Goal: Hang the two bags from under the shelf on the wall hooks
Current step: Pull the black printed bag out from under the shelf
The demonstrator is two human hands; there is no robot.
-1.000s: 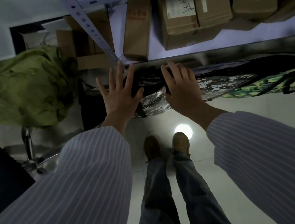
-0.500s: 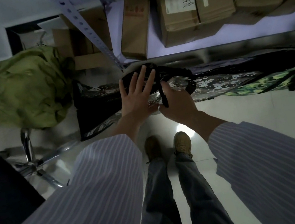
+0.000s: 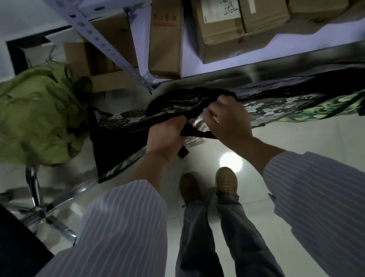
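— What do your fingers have hold of?

— My left hand (image 3: 166,136) is curled shut around the black strap (image 3: 196,132) of the grey camouflage bag (image 3: 127,133). My right hand (image 3: 229,122) is pinched closed on the same strap, just beside the left, knuckles toward me. A short end of the strap hangs below my left palm.

— And the bag itself?

— It sits right under and beyond my fingers, on the floor (image 3: 322,144) at the foot of the shelf (image 3: 260,58). Its dark side panel spreads out to the left of my left hand, and the strap's loop arches up just past my fingertips.

— The other bag?

— The green camouflage bag (image 3: 330,106) lies to the right of my right hand, stretched along the floor under the shelf edge, touching the grey one as far as I can tell.

— What else is around?

— Cardboard boxes (image 3: 220,23) on the shelf above, a green cloth (image 3: 28,115) draped over a chair to the left, and my shoes (image 3: 226,180) below my wrists.
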